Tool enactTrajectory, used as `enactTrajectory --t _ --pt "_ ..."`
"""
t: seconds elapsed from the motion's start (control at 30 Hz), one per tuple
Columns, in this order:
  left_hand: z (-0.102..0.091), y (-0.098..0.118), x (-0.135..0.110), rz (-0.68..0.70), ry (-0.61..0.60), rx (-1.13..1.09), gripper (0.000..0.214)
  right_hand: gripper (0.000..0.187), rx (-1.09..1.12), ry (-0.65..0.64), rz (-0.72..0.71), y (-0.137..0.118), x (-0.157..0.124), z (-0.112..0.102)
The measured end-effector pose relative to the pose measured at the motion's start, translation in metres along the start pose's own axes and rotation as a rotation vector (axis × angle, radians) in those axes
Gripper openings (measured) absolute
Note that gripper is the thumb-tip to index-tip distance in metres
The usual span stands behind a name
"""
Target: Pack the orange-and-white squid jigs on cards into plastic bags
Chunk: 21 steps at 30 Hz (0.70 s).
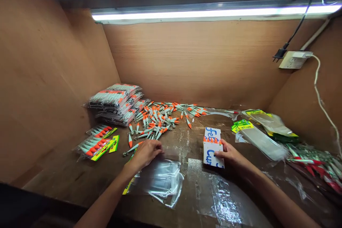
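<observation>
My right hand grips a small white holder with blue handwriting, thumb on its front face. A row of orange lure tips shows across the holder's middle. My left hand hovers at the top of a stack of clear plastic bags, fingers curled together; whatever they pinch is hidden. Yellow-green card edges show at the stack's left side. Just behind my left hand lies a loose pile of white-and-orange fishing lures, one single lure nearly touching the hand.
Packed lure bundles are stacked at back left, with carded lure packs before them. At right lie bags with yellow-green headers and red-and-green lures. A plug hangs beside a wall outlet.
</observation>
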State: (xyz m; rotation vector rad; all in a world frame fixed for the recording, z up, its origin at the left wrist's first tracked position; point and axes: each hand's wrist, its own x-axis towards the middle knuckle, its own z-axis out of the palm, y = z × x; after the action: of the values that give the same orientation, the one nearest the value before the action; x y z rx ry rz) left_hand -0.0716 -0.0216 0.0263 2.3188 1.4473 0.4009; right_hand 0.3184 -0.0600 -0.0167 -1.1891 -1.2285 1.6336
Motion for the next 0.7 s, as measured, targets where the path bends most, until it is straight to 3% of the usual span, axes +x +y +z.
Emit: enactTrajectory --t 0.17,0.33,0.53,0.6,0.7 --pt "-0.008 0.005 0.031 0.125 0.086 -0.013 0.03 0.083 -0.028 0.002 -0.04 -0.005 -0.006 -0.005" --pt "-0.015 0.016 0.056 0.147 0.16 0.015 0.034 0.081 -0.003 -0.117 -0.082 -0.008 -0.012 -0.003" --pt "-0.011 0.04 0.065 0.253 0.401 0.053 0.04 0.072 0.02 -0.23 -0.104 -0.015 -0.021 0.008" --pt "-0.011 0.046 0.064 0.302 0.341 0.022 0.041 0.072 0.001 -0.212 -0.127 -0.018 -0.021 0.006" --pt "-0.016 0.053 0.064 0.331 0.038 -0.059 0.041 0.071 -0.055 -0.14 -0.131 -0.019 -0.017 -0.002"
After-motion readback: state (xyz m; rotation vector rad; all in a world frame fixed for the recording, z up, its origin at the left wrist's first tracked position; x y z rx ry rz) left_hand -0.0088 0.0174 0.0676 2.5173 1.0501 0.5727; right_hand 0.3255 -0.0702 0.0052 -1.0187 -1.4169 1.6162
